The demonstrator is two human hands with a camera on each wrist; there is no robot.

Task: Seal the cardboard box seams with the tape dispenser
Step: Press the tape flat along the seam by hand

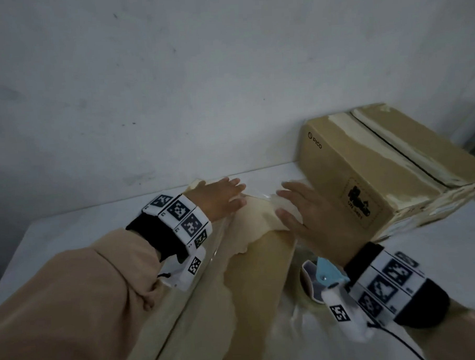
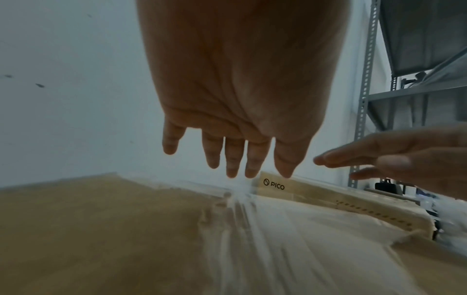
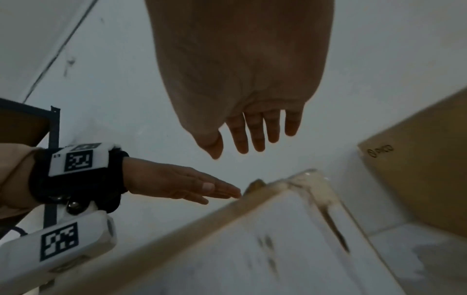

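Note:
A long cardboard box (image 1: 262,274) lies on the white table, running away from me, with glossy clear tape (image 2: 265,229) along its top seam. My left hand (image 1: 223,199) and right hand (image 1: 294,204) are both flat with straight fingers over the box's far end, either side of the seam. In the wrist views the left hand (image 2: 235,119) and right hand (image 3: 240,99) appear just above the cardboard; contact is unclear. The blue and white tape dispenser (image 1: 321,278) lies by my right wrist, partly hidden by the wrist camera; neither hand holds it.
A second brown box (image 1: 380,168) printed PICO stands at the back right, close to my right hand, its top seam dark. The table (image 1: 70,233) meets a white wall just beyond the boxes. A grey metal shelf (image 2: 366,99) stands to the right.

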